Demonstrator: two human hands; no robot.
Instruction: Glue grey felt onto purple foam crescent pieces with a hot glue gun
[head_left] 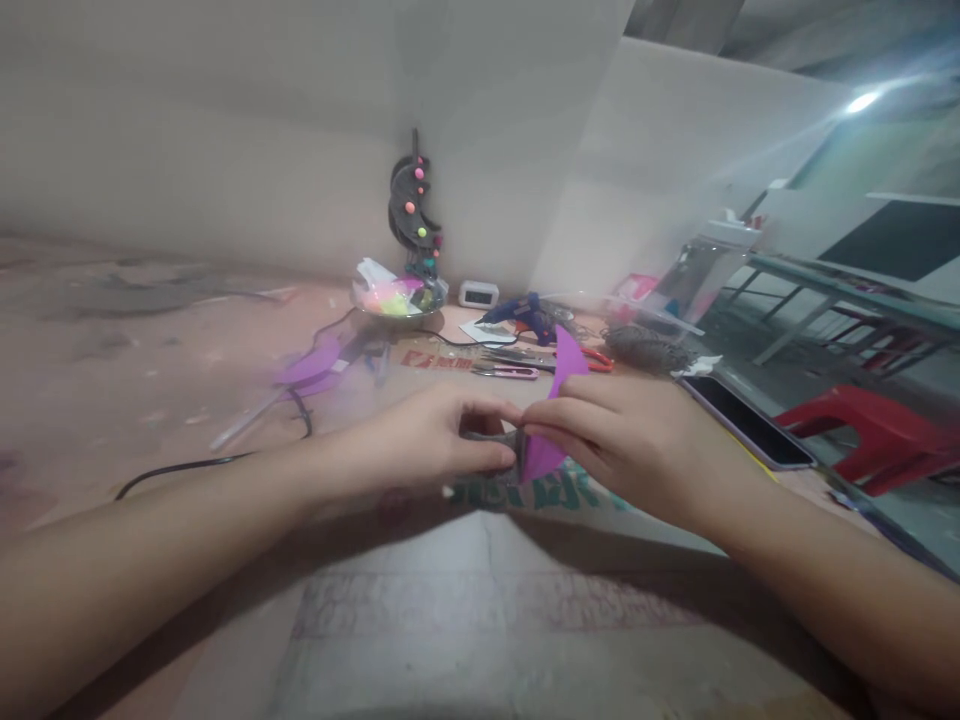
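My left hand (435, 440) and my right hand (630, 440) meet over the middle of the table. Both pinch a small purple pointed piece (555, 410) of sheet material that stands up between them. The left fingers also close round a small dark grey piece (487, 440) next to the purple one; I cannot tell what it is. The picture is blurred by motion.
Behind the hands lie a blue glue gun (525, 315), small scissors (510, 370), red-handled pliers (596, 358), a purple scrap (311, 365), a bowl of bright bits (394, 300), a black crescent ornament (412, 215) and a small clock (478, 293). A phone (750, 420) lies right. A red stool (877, 435) stands beyond the table edge.
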